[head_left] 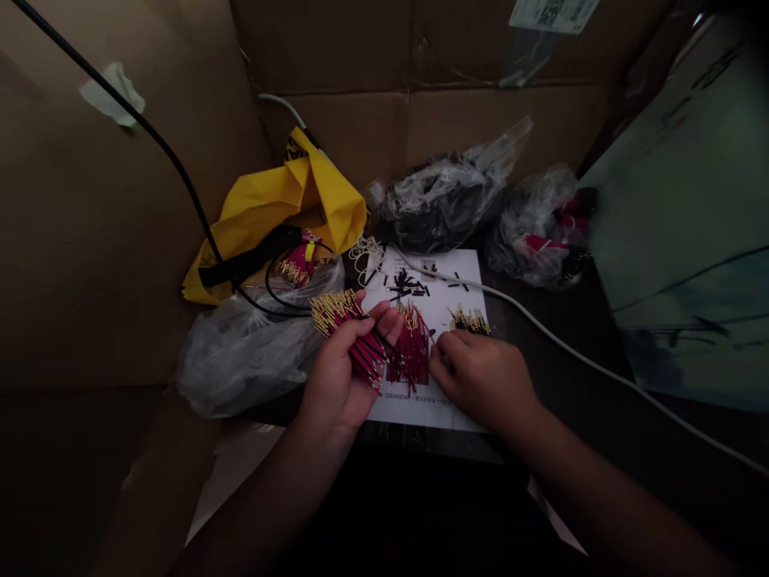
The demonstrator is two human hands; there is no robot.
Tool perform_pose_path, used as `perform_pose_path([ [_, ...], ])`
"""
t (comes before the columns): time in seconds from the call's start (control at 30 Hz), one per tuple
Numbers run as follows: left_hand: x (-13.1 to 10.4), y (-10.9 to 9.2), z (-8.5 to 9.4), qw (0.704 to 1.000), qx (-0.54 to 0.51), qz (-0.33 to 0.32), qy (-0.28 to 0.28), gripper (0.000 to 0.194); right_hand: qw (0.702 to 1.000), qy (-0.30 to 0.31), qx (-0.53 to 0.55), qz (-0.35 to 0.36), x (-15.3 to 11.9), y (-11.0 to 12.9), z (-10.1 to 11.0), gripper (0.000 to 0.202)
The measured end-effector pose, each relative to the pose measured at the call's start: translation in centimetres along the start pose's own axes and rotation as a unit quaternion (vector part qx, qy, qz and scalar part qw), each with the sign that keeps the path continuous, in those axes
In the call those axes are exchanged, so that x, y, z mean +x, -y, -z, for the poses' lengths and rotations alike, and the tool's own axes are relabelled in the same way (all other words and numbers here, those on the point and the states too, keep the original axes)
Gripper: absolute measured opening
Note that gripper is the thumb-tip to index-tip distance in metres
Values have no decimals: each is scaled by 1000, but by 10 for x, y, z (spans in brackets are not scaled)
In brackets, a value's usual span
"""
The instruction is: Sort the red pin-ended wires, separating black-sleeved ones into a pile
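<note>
My left hand (345,369) is closed around a bundle of red and black wires (364,353) with gold-coloured pin ends, held above the left side of a printed white sheet (384,410). To its right, a pile of red wires (413,353) with similar gold ends lies on the sheet. My right hand (481,373) is pinched just beside that pile. A thin red wire (431,340) shows at its fingertips, partly hidden. Directly behind the right hand lies a group of black wires (470,320) with gold ends, its lower part covered by the hand.
Short black tube pieces (408,284) lie across the sheet's upper part. A white cable (541,327) crosses it. Around it are a yellow bag (264,196), clear plastic bags (240,353) and a bag of dark items (438,204). Cardboard walls (336,128) stand behind and left.
</note>
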State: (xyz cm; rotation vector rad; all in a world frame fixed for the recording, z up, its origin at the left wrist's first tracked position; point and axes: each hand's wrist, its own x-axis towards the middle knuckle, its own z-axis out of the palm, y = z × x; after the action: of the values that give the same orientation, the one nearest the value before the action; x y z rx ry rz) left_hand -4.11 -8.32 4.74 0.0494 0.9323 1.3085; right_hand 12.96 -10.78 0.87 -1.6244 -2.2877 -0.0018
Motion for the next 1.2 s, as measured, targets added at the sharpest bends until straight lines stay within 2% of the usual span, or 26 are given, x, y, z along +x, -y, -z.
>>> perform_pose_path([
  [0.1,-1,1,1,1000,14,0,7,51,999,36,8,-7,2,4,2,31],
  [0.2,-2,4,3,999,20,0,31,52,991,7,131,-28,3,7,9,31],
  [0.3,-3,8,2,998,24,0,51,55,944,-7,329,-20,5,12,14,21],
  [0.37,-4,10,1,998,31,-4,57,59,921,2,389,-11,6,16,14,17],
  [0.47,-5,14,0,996,42,-14,71,63,913,23,408,-14,6,20,9,17],
  [0.67,0,18,2,993,51,-22,102,59,893,43,446,-40,5,18,1,20],
  [0.8,5,18,-3,992,48,-21,114,57,872,76,479,-62,8,15,4,22],
  [1.0,5,15,-12,991,59,-11,117,57,838,68,538,-69,8,4,12,25],
  [1.2,4,14,-7,991,57,1,120,58,775,116,615,-85,7,0,14,29],
])
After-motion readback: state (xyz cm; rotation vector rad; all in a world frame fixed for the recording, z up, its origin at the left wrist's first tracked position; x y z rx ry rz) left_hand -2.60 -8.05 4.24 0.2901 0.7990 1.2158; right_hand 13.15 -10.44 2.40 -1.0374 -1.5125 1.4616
